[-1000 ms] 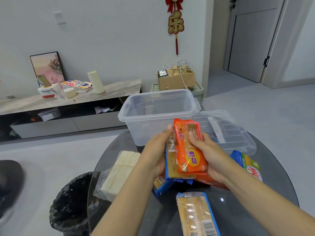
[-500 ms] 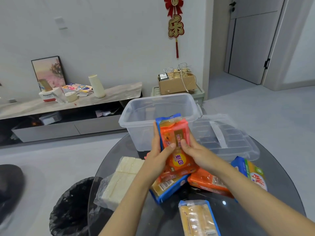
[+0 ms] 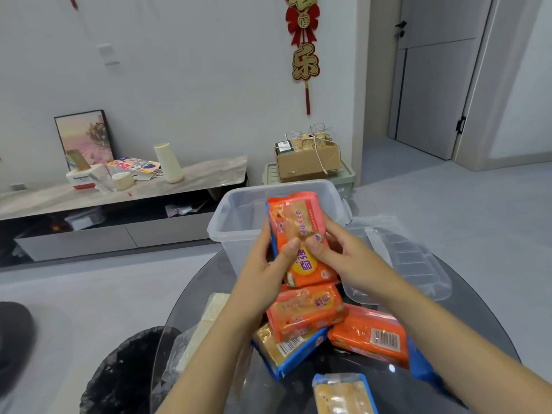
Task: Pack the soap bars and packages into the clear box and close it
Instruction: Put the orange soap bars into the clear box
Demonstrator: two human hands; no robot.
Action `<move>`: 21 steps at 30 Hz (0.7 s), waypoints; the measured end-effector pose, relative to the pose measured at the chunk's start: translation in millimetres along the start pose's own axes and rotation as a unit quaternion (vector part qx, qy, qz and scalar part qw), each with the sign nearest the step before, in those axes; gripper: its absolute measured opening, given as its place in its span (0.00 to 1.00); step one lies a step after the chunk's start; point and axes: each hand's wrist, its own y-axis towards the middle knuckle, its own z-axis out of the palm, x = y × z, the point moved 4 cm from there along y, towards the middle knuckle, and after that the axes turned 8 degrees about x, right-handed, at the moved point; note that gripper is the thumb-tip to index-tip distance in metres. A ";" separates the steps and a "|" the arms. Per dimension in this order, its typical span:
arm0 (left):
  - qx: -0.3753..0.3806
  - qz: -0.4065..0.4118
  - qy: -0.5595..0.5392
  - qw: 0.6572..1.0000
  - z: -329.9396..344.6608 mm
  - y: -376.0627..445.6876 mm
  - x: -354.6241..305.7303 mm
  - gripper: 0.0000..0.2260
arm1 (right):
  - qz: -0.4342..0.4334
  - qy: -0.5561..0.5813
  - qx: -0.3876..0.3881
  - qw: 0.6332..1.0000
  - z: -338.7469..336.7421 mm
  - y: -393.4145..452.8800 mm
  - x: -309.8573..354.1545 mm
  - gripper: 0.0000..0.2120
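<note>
Round glass table (image 3: 493, 348): clear box (image 3: 239, 234), lid (image 3: 412, 258), soap packages (image 3: 370, 336), white bars (image 3: 209, 318) on it.

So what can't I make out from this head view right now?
- Box floor: the held packs and both hands, left hand and right hand, cover most of it.
- How many packs are held: a blue edge shows behind the orange one, the rest is hidden.
- White bars: left forearm covers them.
- Nearest pack: cut by the bottom edge.

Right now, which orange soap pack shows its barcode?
The orange pack lying flat rightmost on the glass table, under the right forearm. The other orange packs show printed fronts.
</note>
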 end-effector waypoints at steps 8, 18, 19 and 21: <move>-0.002 -0.165 -0.078 0.983 -34.7 99.0 -35.1 0.19 | 0.101 0.010 -0.057 0.993 -37.4 86.0 44.5 0.12; 0.084 -0.433 -0.011 0.897 -52.2 167.7 34.4 0.18 | 0.263 -0.114 0.041 0.957 -50.1 130.6 5.1 0.11; 0.098 -0.451 0.009 0.887 -51.9 171.9 40.0 0.19 | 0.233 -0.209 0.033 0.949 -55.0 131.9 5.9 0.12; 0.118 -0.476 0.061 0.870 -51.2 182.7 51.0 0.19 | 0.146 -0.399 -0.019 0.905 -68.4 135.8 8.5 0.14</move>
